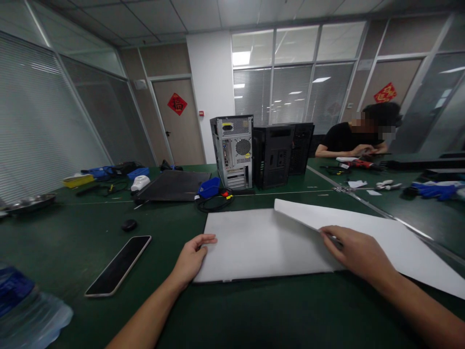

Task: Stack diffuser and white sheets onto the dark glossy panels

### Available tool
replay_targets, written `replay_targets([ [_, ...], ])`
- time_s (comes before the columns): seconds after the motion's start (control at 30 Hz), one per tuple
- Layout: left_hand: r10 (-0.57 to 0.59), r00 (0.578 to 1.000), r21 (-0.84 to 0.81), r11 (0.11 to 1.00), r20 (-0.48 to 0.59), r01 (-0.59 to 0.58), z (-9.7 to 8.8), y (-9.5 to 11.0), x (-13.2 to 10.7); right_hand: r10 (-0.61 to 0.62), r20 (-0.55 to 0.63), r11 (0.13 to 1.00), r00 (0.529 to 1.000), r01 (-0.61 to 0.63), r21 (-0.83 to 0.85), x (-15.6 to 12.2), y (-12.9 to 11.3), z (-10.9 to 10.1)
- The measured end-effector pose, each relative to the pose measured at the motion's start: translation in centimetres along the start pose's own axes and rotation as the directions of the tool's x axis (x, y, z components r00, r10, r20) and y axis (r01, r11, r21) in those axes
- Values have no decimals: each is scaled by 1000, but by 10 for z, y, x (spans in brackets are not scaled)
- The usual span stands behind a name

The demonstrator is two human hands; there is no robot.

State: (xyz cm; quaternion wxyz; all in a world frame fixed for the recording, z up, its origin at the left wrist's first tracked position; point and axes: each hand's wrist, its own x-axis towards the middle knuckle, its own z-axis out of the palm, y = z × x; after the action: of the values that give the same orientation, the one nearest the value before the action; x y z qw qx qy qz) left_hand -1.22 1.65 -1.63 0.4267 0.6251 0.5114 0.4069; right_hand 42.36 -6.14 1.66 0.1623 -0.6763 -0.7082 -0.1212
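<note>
A flat white panel with a thin dark rim along its near edge lies on the green table before me. My left hand rests at the panel's left edge, fingers stretched out over the white surface and thumb close by. Over the right part, a large thin white sheet is raised, its left end lifted clear of the panel and its far end running out toward the right. My right hand pinches the near edge of this sheet between thumb and fingers. Its other fingers are partly hidden.
A phone, a black round object and a water bottle are on the left. Behind the panel stand computer cases, a black flat panel and a coiled cable. A person sits at the far right.
</note>
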Motion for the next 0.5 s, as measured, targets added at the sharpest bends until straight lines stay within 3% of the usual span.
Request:
replay_targets([
  [0.1,1,1000,4,1000,-1,-1,1,1,0,-246,9,963,969,243,113,-6,-24,2],
  [0.2,1,1000,8,1000,-4,-1,1,1,1,-320,64,938,945,307,162,-5,-25,5],
  [0.33,3,1000,11,1000,-4,-3,1,0,2,-53,131,997,990,46,59,4,12,13],
  [0.4,5,1000,13,1000,-2,-5,0,-1,2,97,130,995,987,-98,5,7,39,18],
  [0.5,8,1000,13,1000,3,-8,0,-2,2,196,128,980,972,-197,-6,5,74,25],
])
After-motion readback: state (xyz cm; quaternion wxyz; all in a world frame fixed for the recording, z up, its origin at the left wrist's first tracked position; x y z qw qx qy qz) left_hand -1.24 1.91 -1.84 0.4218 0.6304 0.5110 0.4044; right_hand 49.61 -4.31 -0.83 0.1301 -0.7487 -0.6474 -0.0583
